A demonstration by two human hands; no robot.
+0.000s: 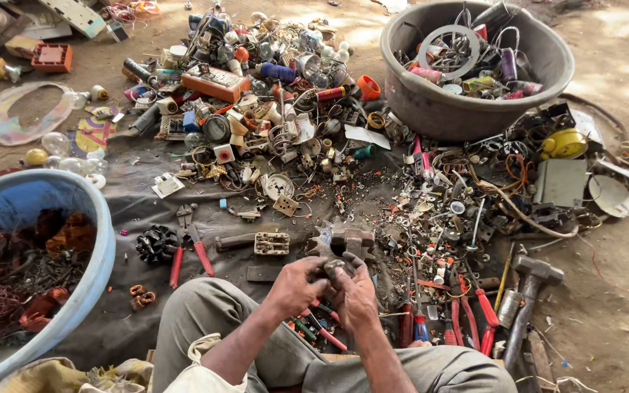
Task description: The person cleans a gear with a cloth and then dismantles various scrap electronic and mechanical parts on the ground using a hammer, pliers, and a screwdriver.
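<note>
A seated person, knees drawn up, works a small dark metal part between both hands just above the ground. The left hand curls around it from one side with fingers closed on it; the right hand presses in from the other, fingertips pinching its top edge. What kind of part it is cannot be told, since the fingers cover most of it. Prying such a piece apart likely goes best with one hand holding it firm while the other twists, kept low so loose bits drop onto the dark ground sheet.

That sheet, spread over bare dusty earth, carries a dense litter of switches, sockets, bulbs, wire and screws. Red-handled pliers lie to the left, a hammer and more red-handled tools to the right. A blue basin at the left holds tangled copper wire; a grey tub beyond holds mixed scrap. The setting appears to be outdoors, in daylight.
</note>
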